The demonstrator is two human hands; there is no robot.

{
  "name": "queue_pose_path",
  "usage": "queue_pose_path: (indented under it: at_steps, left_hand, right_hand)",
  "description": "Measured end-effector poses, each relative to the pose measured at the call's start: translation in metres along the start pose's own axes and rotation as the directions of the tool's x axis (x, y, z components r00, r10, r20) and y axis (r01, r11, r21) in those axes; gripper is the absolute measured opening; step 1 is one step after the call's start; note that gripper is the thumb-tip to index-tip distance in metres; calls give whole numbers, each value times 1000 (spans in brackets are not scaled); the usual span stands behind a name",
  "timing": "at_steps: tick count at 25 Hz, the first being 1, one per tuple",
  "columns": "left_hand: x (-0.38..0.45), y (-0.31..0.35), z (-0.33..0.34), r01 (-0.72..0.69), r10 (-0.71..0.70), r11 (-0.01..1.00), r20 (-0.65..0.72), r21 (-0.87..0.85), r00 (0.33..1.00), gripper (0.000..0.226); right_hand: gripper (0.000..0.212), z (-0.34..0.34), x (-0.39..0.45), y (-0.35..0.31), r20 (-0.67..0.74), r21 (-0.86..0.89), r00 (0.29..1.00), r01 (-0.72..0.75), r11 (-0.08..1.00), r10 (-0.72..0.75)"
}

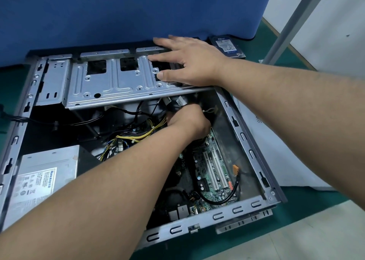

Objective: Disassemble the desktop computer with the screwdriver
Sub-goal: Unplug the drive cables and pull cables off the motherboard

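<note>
Case: the desktop computer (254, 147) lies on its side on the green counter (308, 204), side panel off, filling most of the view. Sheet steel, stiff and likely heavy; its stamped edges look sharp, so take hold by the folded rim.
Drive cage: a grey metal drive cage (110, 82) spans the far end of the case, tilted. Rigid and light; best taken by its long edges.
Power supply: a silver power supply (45, 172) sits in the near-left corner, probably the heaviest single part.
Motherboard: the motherboard (211, 172) lies on the case floor, fragile; handle by the edges only.
Hard drive: a loose hard drive (227, 46) rests on the counter beyond the case.
Cables: yellow and black cables (142, 133) are soft and snag easily; pull by the plug.
Right hand (189, 62): flat on the cage, fingers straight, pressing down.
Left hand (187, 119): reaches under the cage among the wiring, fingers curled; what its grip closes on is hidden.
Screwdriver: not in view.
</note>
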State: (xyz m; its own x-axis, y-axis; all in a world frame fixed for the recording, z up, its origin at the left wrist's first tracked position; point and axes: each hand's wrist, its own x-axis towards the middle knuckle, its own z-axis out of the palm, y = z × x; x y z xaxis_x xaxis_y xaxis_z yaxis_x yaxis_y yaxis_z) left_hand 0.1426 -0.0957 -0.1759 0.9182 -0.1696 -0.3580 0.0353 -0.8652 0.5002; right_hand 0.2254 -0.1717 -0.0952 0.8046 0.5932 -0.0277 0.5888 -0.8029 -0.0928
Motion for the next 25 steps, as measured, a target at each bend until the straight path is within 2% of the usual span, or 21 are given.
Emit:
queue_pose_path:
  at_steps: [4,12,19,23,25]
  left_hand:
    - [-1,2,4,24,-23,999,-32,33,999,35]
    - [0,2,1,0,-1,1000,-6,-17,1000,20]
    - [-7,8,-1,3,-3,1000,6,-4,1000,30]
    - [-6,7,-7,-3,1,991,-13,-131,1000,16]
    - [-6,7,-8,-29,28,991,-14,-128,1000,23]
  right_hand:
    - [58,1,1,0,-3,3,1000,-5,1000,5]
    - [59,1,1,1,-9,29,1000,-7,1000,8]
    - [58,-1,-1,0,-4,21,1000,-11,1000,11]
    - [59,0,0,-1,-5,18,1000,-9,1000,9]
    - [59,-1,-1,-1,-5,14,1000,-12,1000,12]
